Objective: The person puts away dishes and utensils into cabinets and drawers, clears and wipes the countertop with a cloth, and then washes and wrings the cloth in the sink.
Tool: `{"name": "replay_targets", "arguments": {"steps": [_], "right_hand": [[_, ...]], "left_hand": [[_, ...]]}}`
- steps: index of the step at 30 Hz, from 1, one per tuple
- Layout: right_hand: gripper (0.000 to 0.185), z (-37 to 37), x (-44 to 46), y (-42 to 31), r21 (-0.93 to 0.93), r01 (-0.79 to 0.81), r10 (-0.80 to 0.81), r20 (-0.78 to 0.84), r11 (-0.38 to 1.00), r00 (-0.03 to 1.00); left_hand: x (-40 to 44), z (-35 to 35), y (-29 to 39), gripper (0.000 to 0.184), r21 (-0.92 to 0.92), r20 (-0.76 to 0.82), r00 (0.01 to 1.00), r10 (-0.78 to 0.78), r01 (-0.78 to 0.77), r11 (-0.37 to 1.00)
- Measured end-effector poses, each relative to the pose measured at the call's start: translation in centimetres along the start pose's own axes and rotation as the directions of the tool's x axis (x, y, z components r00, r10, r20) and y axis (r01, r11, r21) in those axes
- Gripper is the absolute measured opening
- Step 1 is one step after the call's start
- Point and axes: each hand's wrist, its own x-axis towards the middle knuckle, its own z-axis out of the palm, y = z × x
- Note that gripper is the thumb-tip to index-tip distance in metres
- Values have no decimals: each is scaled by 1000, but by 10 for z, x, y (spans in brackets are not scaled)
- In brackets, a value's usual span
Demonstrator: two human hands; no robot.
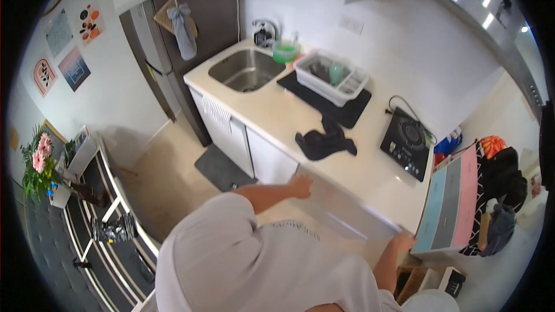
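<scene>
My left hand (300, 186) is held low in front of the white cabinet fronts (335, 199) under the counter, fingers apart and nothing visible in it. Whether it touches the panel I cannot tell. Over on the right, my right hand (403, 242) is by the counter's front corner, beside a blue, grey and pink drawer unit (444, 208). Its fingers look stretched out, with no object showing in them. On the cream countertop (352, 176) above my hands lies a crumpled black cloth (325, 141). A black induction cooktop (407, 141) sits to the cloth's right.
A steel sink (248, 70) is set into the counter's far left, near a green bowl (286, 52). Beside it, a white dish rack (332, 75) stands on a black mat (352, 112). A grey floor mat (222, 167) lies below. Clothes (503, 182) are piled on the drawer unit.
</scene>
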Motion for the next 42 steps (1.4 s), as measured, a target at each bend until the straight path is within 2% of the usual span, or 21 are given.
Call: {"name": "replay_targets", "arguments": {"steps": [1, 2, 3, 4, 6, 8, 10, 13, 14, 16, 17, 20, 23, 27, 30, 31, 32, 34, 36, 39, 42], "right_hand": [[52, 33, -4, -6, -192, 182, -214, -160, 964, 964], [60, 67, -8, -26, -104, 490, -500, -254, 865, 828], [58, 87, -34, -83, 198, 452, -422, -178, 869, 889], [53, 82, -58, -130, 275, 442, -455, -19, 854, 890], [46, 104, -89, -173, 411, 534, -636, 165, 739, 754], [40, 117, -130, -232, 526, 436, -668, 413, 730, 619], [36, 140, -166, -288, 583, 465, -746, 513, 666, 425], [35, 190, -213, -359, 615, 544, -809, 532, 571, 249], [37, 208, -225, -381, 610, 577, -819, 536, 543, 204], [41, 242, -243, -423, 537, 620, -793, 556, 572, 250], [43, 259, -247, -441, 496, 641, -777, 567, 586, 272], [53, 320, -237, -479, 441, 596, -704, 632, 671, 325], [61, 358, -228, -509, 360, 480, -576, 685, 800, 446], [75, 396, -222, -549, 248, 460, -486, 701, 853, 523], [94, 464, -206, -560, 167, 650, -556, 694, 742, 457], [103, 500, -199, -560, 68, 650, -506, 690, 757, 517], [109, 494, -207, -577, 74, 615, -493, 675, 785, 549], [117, 515, -206, -586, 159, 526, -468, 709, 835, 528], [117, 528, -205, -599, -6, 556, -364, 749, 831, 553], [112, 531, -212, -585, -92, 612, -316, 790, 786, 525], [100, 527, -218, -588, -102, 560, -306, 751, 822, 586]], "left_hand": [[6, -13, -18, 52, -83, -68, 998, -8, 2, 997], [13, -25, -39, 49, -164, -141, 990, -16, -8, 986], [22, -41, -62, 49, -180, -180, 984, -7, -26, 983], [15, -41, -78, 49, -217, -194, 981, -3, -40, 975], [-13, -55, -103, 48, -363, -167, 977, -129, 60, 930], [-47, -77, -130, 48, -456, -220, 955, -200, 81, 886], [-64, -84, -169, 43, -588, -266, 907, -326, 115, 800], [-101, -111, -218, 38, -744, -341, 860, -380, 1, 668], [-110, -123, -235, 36, -790, -300, 857, -420, 24, 613], [-123, -145, -266, 33, -866, -214, 850, -481, 62, 496], [-126, -153, -282, 34, -891, -236, 852, -468, 4, 455], [-137, -202, -298, 36, -923, -168, 866, -471, 30, 385], [-128, -245, -301, 39, -932, -167, 906, -389, -16, 362], [-79, -282, -313, 38, -898, -286, 937, -202, -188, 398], [-36, -297, -329, 38, -827, -376, 913, -155, -255, 501], [-19, -306, -333, 39, -831, -373, 914, -157, -255, 494], [-5, -311, -338, 39, -835, -373, 914, -158, -257, 487], [14, -328, -348, 38, -794, -370, 911, -181, -209, 571], [18, -361, -345, 38, -782, -365, 906, -213, -174, 599], [17, -375, -352, 38, -816, -302, 927, -223, -130, 562], [31, -396, -354, 38, -840, -295, 938, -181, -164, 518]]}}
